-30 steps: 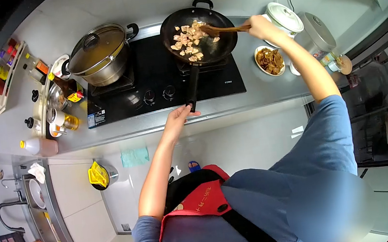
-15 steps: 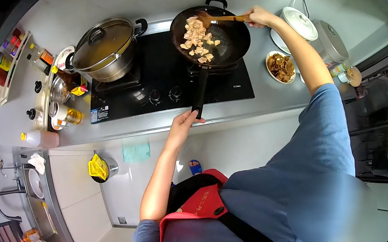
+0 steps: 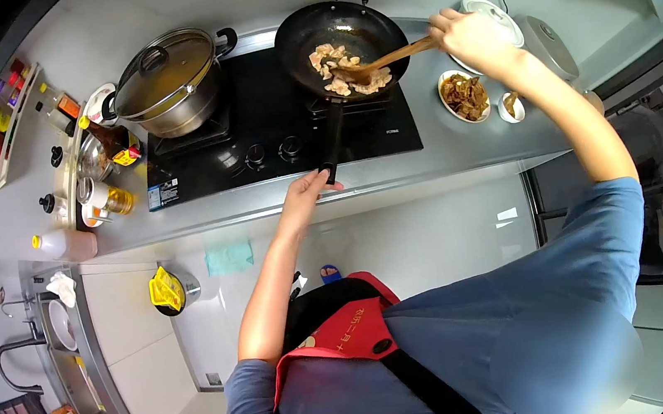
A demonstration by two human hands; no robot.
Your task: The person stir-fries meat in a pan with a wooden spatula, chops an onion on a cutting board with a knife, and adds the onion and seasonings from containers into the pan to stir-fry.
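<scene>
A black wok [image 3: 376, 38] sits on the right burner of the stove, its long handle pointing toward me. My left hand [image 3: 307, 196] is closed around the end of that handle. In my right hand [image 3: 470, 39] is a wooden spatula [image 3: 403, 52], gripped near its end. The blade reaches into the pieces of pale, cooked-looking meat [image 3: 326, 58] in the near half of the wok. Part of the blade is hidden among the pieces.
A lidded steel pot [image 3: 183, 113] stands on the left burner. Right of the stove are a plate of brown food [image 3: 464, 96], a small white bowl [image 3: 511, 108] and a rice cooker [image 3: 547, 49]. Bottles and jars [image 3: 108, 194] line the counter's left side.
The spatula has moved from the wok's far side to its near side, my right hand shifting right. The meat is now gathered nearer the handle. My left hand keeps its hold.
</scene>
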